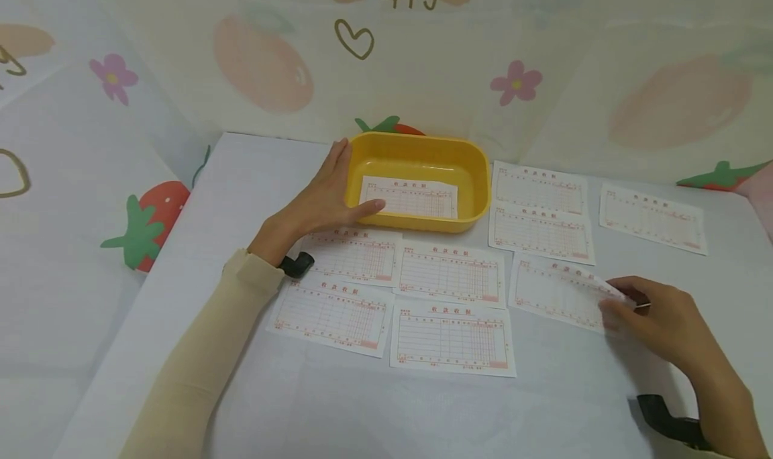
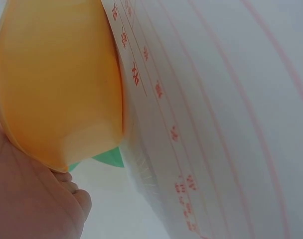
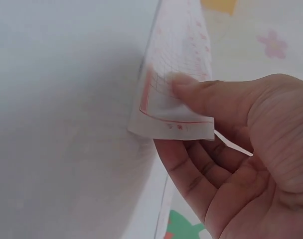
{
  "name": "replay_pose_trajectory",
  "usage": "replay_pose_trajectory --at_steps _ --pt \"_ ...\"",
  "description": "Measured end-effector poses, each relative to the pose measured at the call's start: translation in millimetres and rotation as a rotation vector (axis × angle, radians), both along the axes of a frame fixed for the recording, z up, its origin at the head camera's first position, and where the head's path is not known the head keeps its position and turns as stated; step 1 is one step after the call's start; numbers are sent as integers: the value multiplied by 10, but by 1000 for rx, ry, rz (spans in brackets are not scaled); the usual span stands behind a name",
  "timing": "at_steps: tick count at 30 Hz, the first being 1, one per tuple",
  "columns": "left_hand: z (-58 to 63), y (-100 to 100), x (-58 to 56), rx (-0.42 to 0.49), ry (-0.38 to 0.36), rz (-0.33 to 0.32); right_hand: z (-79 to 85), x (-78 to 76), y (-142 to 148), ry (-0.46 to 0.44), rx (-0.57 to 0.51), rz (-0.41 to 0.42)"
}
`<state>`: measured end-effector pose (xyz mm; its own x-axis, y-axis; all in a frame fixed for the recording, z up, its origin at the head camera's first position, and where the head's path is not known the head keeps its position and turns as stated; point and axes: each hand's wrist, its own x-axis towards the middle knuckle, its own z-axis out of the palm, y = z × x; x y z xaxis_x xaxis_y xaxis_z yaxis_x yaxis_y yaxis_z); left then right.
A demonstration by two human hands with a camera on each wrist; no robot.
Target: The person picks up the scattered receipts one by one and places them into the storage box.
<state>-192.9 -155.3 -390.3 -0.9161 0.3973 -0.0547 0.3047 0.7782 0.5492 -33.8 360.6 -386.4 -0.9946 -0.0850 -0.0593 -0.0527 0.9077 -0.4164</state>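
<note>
My left hand [image 1: 326, 194] holds the left end of a yellow plastic basin [image 1: 423, 225], its fingers along the outer wall and its thumb over the front rim. One white receipt slip [image 1: 410, 198] with red print lies inside. In the left wrist view the palm is against the basin's wall [image 2: 57, 74], and a printed slip [image 2: 216, 99] fills the right side. Between thumb and fingers, my right hand [image 1: 664, 318] pinches the right end of another receipt slip [image 1: 561, 288]. That end is lifted and bent, as the right wrist view of the slip [image 3: 179, 94] shows.
Several more receipt slips lie flat on the white table [image 1: 338, 412]: a group in front of the basin [image 1: 449, 274], two overlapping at its right [image 1: 540, 234], and one farther right [image 1: 652, 217]. A patterned cloth [image 1: 447, 43] hangs behind the table.
</note>
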Motion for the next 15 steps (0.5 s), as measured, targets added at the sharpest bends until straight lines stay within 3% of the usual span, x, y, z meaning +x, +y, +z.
replay_pose_trajectory --at_steps 15 --pt "9 21 -6 -7 10 -12 88 19 140 -33 -58 -91"
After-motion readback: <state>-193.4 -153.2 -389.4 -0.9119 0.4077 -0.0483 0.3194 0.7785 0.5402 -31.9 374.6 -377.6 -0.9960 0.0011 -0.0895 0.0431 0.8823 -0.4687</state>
